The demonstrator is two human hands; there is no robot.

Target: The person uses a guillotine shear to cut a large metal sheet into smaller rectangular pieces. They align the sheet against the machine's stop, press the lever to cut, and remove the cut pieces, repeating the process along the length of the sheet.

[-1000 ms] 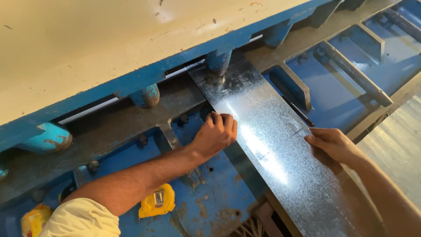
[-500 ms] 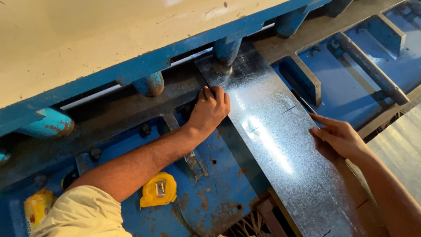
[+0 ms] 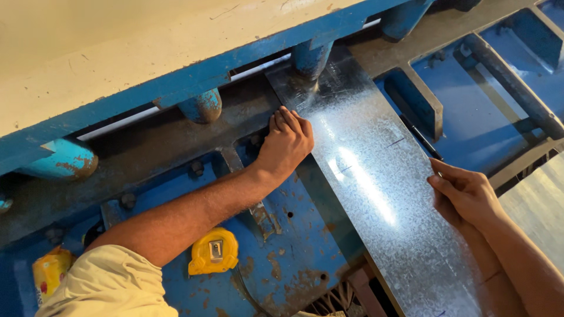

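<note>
Both hands have crept up along the long galvanised steel strip (image 3: 376,176) since the earlier frames, and the left hand (image 3: 286,142) now sits closer to the blue hold-down foot (image 3: 310,57) at the strip's far end. That strip is the landmark: it lies on the worn blue machine counter (image 3: 282,258), its long axis running from the lower right near the person up and leftward, its far end tucked under the cream-and-blue machine beam (image 3: 147,64). At the strip's left edge the left hand rests knuckles up, fingers (image 3: 289,120) curled narrow and bunched against the edge; whether they pinch the metal I cannot tell. At the strip's right edge, further down its length, the right hand (image 3: 464,194) lies with fingers (image 3: 447,176) fairly straight and close together, tips laid on the sheet, pressing, not gripping. So the left hand is the nearer one to the beam. A thin black pen (image 3: 420,138) lies just right of the strip. Well left of the strip sits a yellow tape measure (image 3: 214,251), and further left again, at the picture's edge, a yellow packet with red print (image 3: 50,271).
</note>
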